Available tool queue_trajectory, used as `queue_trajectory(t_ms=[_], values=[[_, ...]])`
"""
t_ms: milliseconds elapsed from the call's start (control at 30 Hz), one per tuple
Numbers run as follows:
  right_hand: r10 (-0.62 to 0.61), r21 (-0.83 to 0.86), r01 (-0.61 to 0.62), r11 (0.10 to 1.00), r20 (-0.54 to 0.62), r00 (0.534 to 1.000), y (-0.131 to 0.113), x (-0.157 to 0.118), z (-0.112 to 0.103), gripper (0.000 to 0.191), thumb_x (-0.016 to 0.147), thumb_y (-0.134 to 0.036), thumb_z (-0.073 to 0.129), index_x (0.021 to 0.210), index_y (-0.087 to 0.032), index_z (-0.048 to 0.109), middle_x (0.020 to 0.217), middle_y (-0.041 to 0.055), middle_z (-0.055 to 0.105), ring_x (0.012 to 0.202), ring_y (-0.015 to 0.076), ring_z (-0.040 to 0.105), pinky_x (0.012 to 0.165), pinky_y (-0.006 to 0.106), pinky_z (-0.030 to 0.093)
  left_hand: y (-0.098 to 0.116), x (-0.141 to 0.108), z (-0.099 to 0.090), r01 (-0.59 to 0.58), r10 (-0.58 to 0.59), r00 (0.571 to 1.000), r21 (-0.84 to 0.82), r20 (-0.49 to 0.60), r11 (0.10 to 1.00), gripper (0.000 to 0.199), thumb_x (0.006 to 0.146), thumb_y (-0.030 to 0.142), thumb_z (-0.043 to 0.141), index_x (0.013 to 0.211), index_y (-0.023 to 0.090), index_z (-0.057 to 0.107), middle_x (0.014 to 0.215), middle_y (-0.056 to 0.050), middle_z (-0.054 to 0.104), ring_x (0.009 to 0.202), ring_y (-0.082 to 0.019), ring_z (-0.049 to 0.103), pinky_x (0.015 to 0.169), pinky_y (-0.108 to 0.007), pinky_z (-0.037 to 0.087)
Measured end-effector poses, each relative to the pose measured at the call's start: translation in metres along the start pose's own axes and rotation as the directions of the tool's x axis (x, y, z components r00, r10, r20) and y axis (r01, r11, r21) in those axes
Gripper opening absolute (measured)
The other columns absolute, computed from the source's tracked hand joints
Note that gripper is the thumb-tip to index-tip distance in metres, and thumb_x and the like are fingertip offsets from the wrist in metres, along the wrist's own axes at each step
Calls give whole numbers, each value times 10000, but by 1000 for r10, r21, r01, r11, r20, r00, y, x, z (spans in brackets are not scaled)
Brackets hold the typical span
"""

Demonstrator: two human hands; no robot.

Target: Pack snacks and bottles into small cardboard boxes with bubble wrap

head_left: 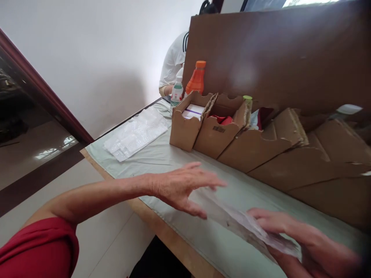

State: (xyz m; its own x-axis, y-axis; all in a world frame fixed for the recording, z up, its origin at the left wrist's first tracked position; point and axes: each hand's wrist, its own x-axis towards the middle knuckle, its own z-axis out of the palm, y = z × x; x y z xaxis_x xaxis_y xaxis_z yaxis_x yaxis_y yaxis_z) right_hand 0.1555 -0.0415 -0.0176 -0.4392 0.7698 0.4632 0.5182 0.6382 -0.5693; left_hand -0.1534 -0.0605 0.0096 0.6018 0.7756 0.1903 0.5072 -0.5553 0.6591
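My left hand hovers over the table with its fingers spread and nothing between them, close to the far end of a clear plastic bag. The bag is blurred by motion, so what it may contain cannot be made out. At the lower right, my right hand grips the near end of the bag between thumb and fingers. A stack of bubble-wrap sheets lies flat on the left part of the table.
Cardboard bins stand in a row along the back, holding white boxes and a red item. Behind them are an orange bottle, a clear bottle and a tall cardboard panel. A person in white is partly hidden behind it.
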Motion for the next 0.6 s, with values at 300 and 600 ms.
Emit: queue_trajectory(t_ms=[300, 600], values=[[406, 312, -383, 870, -10, 914, 33, 4, 26, 484, 837, -651, 683, 1077, -231, 683, 941, 99, 796, 758, 272, 784, 689, 355, 673, -57, -86, -101, 650, -687, 502, -295, -526, 700, 435, 795, 562, 675, 1033, 211, 766, 902, -68, 798, 833, -235, 727, 783, -363, 590], [577, 198, -564, 802, -12, 817, 74, -72, 30, 447, 862, -597, 661, 1098, -220, 699, 995, 99, 799, 844, 278, 789, 770, 354, 672, -138, -88, -144, 935, -747, 227, -73, -625, 346, 846, 642, 615, 773, 1318, 134, 610, 1275, -202, 711, 1253, -445, 606, 1003, -508, 502]])
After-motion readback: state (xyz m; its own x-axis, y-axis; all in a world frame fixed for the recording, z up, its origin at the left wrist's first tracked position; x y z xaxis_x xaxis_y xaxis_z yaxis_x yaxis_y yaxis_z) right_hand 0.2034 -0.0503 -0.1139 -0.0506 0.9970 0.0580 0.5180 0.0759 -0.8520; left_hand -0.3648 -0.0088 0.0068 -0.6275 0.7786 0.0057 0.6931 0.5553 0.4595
